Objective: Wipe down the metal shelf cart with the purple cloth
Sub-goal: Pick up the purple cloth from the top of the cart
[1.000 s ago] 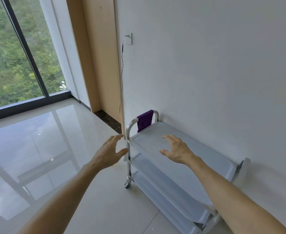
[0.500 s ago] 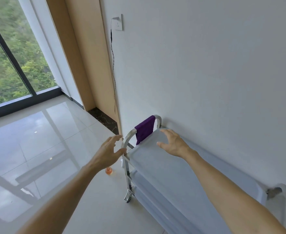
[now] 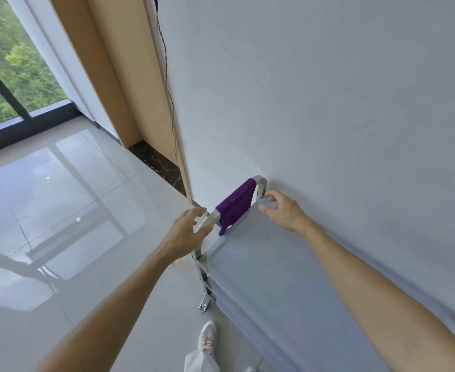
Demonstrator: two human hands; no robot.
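Observation:
The metal shelf cart (image 3: 269, 275) stands against the white wall, its flat top tray running toward the lower right. A purple cloth (image 3: 235, 204) hangs folded over the curved handle bar at the cart's far end. My left hand (image 3: 186, 232) is open, fingers spread, right at the near end of the handle, left of the cloth. My right hand (image 3: 284, 210) is open above the tray's far edge, fingertips close to the cloth's right side and the handle's far post. Neither hand holds the cloth.
The white wall (image 3: 328, 103) runs close along the cart's far side. A dark cable (image 3: 167, 89) hangs down it beside a wooden panel (image 3: 113, 76). Glossy floor tiles (image 3: 60, 197) spread to the left toward a window. My foot in a white shoe (image 3: 207, 336) is near the cart's caster wheel (image 3: 204, 304).
Both hands have moved forward to the handle end; the right hand came from over the tray to beside the cloth. The view has drawn closer and tilted down.

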